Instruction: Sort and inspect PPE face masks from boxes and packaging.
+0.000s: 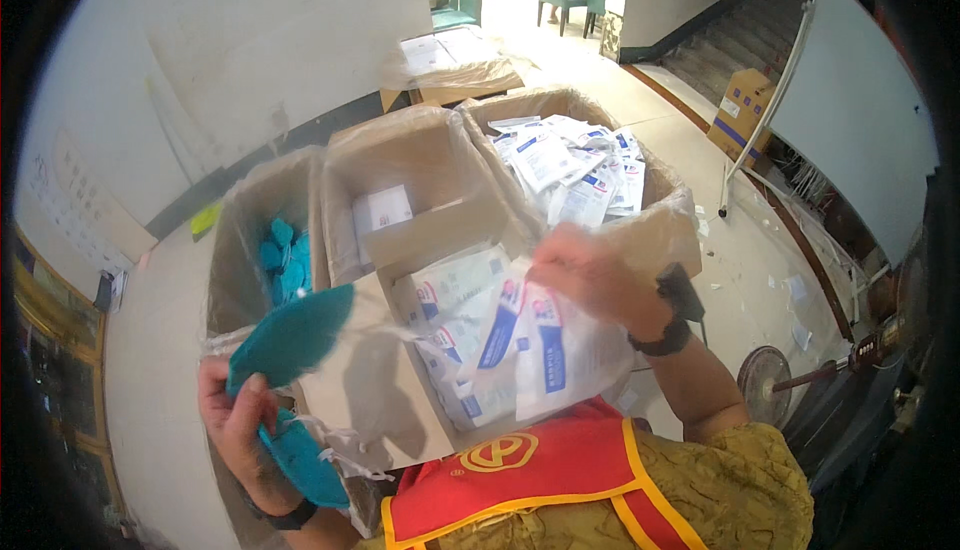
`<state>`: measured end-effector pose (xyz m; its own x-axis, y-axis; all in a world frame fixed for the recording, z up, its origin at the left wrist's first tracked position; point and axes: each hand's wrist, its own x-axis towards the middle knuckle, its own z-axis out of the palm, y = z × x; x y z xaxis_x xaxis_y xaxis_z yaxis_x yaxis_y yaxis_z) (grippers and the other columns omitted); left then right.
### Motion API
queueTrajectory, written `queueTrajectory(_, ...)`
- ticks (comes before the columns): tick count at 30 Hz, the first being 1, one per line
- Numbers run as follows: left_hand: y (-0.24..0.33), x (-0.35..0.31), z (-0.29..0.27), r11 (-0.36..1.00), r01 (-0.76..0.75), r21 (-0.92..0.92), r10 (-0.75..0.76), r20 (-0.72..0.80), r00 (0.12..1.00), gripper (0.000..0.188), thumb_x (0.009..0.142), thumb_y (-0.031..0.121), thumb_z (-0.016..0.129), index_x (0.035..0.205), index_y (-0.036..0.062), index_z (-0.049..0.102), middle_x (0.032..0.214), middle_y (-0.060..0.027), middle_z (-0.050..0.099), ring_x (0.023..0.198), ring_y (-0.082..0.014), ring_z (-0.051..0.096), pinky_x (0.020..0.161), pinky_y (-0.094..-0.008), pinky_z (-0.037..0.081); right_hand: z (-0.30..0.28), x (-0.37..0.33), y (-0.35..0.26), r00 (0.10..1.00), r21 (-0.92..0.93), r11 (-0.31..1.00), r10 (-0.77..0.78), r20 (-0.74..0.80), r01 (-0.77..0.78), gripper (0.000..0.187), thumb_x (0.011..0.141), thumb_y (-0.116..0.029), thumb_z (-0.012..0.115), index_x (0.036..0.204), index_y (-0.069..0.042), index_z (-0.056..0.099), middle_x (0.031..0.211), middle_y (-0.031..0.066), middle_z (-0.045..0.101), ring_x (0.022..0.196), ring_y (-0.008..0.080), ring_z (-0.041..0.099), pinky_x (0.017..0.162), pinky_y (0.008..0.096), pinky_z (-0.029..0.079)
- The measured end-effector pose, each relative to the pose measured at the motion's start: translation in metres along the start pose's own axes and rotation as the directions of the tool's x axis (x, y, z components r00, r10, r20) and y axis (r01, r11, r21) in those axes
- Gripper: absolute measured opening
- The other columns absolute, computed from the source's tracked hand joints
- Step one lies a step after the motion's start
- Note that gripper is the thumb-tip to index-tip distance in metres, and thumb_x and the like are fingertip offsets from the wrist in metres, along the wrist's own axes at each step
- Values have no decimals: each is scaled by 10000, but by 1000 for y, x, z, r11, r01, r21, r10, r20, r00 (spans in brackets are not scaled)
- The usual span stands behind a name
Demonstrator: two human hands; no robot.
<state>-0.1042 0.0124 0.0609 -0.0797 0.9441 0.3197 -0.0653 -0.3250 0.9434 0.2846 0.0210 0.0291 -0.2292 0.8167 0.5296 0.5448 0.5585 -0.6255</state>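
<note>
My left hand (238, 428) is closed on teal folded face masks (292, 338). One rises from the fingers, and another teal piece with white ear loops hangs below the hand. My right hand (600, 285), slightly blurred, pinches the top of white packets (548, 355) with blue and red print. These packets hang over an open cardboard carton (432, 412) in front of me, where more of the same packets (470, 280) lie. How many packets the hand holds I cannot tell.
Behind stand three plastic-lined boxes: teal masks (287, 260) fill part of the left one, a white carton (382, 212) sits in the middle one, and white packets (575, 165) heap in the right one. Right are a whiteboard (850, 100), a brown box (740, 115) and stairs (740, 40).
</note>
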Motion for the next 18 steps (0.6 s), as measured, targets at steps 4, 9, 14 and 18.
queueTrajectory(4, 7, 3, 1, 1000, 17, -11, -18, -108, 994, 220, 840, 136, 680, 860, 79, 468, 671, -21, 522, 464, -65, 420, 411, -194, 333, 44, 3, 21, 934, 18, 991, 122, 337, -136, 140, 871, -151, 612, 889, -16, 581, 873, 125, 578, 802, 282, 590, 705, 362, 466)
queueTrajectory(9, -20, 2, -15, 998, -37, -47, 43, 133, 990, 414, 956, 427, 528, 759, 70, 458, 628, -51, 483, 495, -90, 392, 456, -213, 304, 93, 7, 25, 818, -284, 954, 92, 567, 90, 214, 840, -161, 645, 960, -11, 551, 994, 172, 566, 869, 354, 611, 736, 431, 491)
queueTrajectory(14, -24, 4, 18, 990, -116, 75, 127, -167, 978, 569, 1015, 390, 382, 548, 65, 375, 593, -65, 429, 576, -136, 375, 580, -276, 302, 110, 6, 33, 779, -357, 924, 126, 615, 133, 308, 773, -160, 699, 966, 33, 555, 1010, 202, 559, 859, 371, 626, 746, 446, 505)
queueTrajectory(18, -30, 7, 22, 994, -110, 28, 111, -39, 993, 462, 968, 266, 496, 564, 53, 425, 621, -51, 461, 602, -111, 410, 580, -254, 313, 110, -4, 34, 769, -369, 924, 161, 618, 104, 266, 779, -167, 689, 946, 12, 586, 981, 190, 582, 843, 369, 629, 743, 446, 505)
